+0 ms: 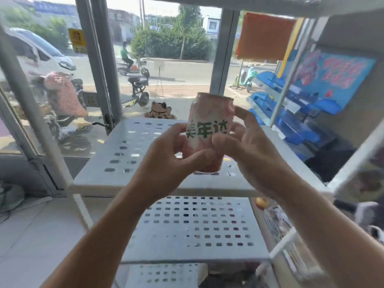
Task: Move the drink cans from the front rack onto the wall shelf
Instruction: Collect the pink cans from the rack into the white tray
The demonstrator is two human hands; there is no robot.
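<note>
A pink and white drink can (209, 121) with green characters is held upright in the middle of the view, above the white perforated front rack (128, 154). My left hand (166, 161) grips its lower left side, the thumb lying across the bottom front. My right hand (247, 140) grips its right side, fingers curled round the back and the thumb on the front. No other can shows on the rack's upper tier. A lower perforated tier (197, 227) sits beneath it.
A glass shopfront with grey frame posts (223, 53) stands behind the rack, a street with scooters beyond. Blue shelving (291, 113) and a blue poster (330, 77) fill the right. A white shelf post (291, 75) rises at right. A small cat figure (159, 111) sits past the rack.
</note>
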